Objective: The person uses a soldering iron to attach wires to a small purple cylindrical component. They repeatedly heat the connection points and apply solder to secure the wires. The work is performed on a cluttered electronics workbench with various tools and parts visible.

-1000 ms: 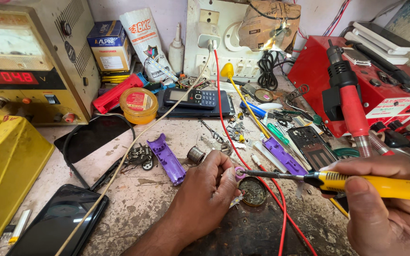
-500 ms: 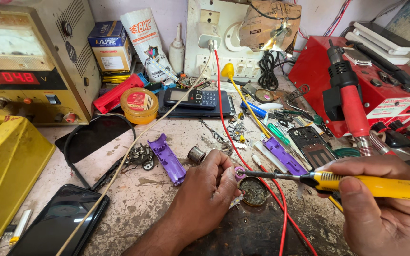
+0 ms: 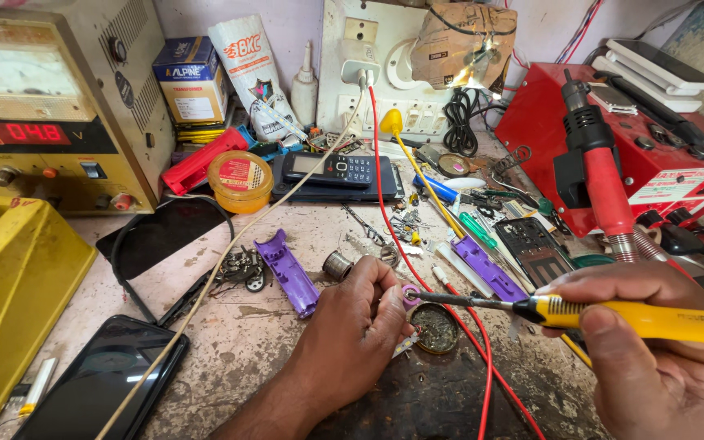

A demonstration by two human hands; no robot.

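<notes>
A small pink, ring-shaped part (image 3: 410, 295) is pinched between the fingertips of the left hand (image 3: 358, 326), just above a round dark tin (image 3: 435, 327) on the tabletop (image 3: 246, 350). A yellow-handled soldering iron (image 3: 613, 316) is gripped in the closed right hand (image 3: 653, 358); its dark tip is brought against the pink part. A red wire (image 3: 466, 326) passes between the two hands. A purple casing (image 3: 287, 273) lies beyond the left hand.

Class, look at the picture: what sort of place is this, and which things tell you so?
Most likely a small electronics or phone repair bench. The right hand holds a yellow soldering iron, a bench power supply stands at the left, and phones and loose parts lie about.
</notes>
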